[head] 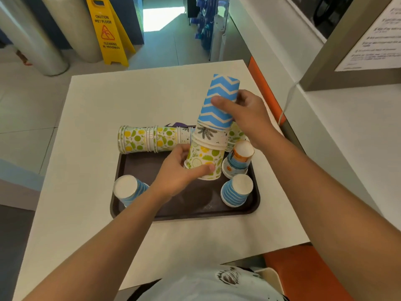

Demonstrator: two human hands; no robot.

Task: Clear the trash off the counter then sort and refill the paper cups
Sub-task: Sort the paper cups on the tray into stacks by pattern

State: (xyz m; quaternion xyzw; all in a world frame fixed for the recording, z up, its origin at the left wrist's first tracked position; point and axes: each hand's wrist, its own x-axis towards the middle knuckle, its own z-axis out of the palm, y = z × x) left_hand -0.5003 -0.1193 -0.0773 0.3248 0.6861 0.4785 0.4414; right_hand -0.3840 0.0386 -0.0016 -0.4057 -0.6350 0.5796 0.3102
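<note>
A tall stack of upside-down paper cups stands over the dark brown tray (195, 208). My left hand (175, 174) grips its lowest cups, printed with lemons and limes (205, 158). A palm-print cup (208, 134) sits above them. My right hand (245, 115) is closed around the blue zigzag cups (219, 101) on top. A second lemon-lime stack (147, 139) lies on its side along the tray's far edge. On the tray stand two blue striped cups (236, 190) (129, 191) and an orange-and-blue cup stack (238, 159), all upside down.
The tray rests on a white table (97, 170). An orange bench (303, 274) runs along the right side. A white counter with a notice board (368, 40) is at the far right. A yellow wet-floor sign (108, 29) and grey rolls stand beyond the table.
</note>
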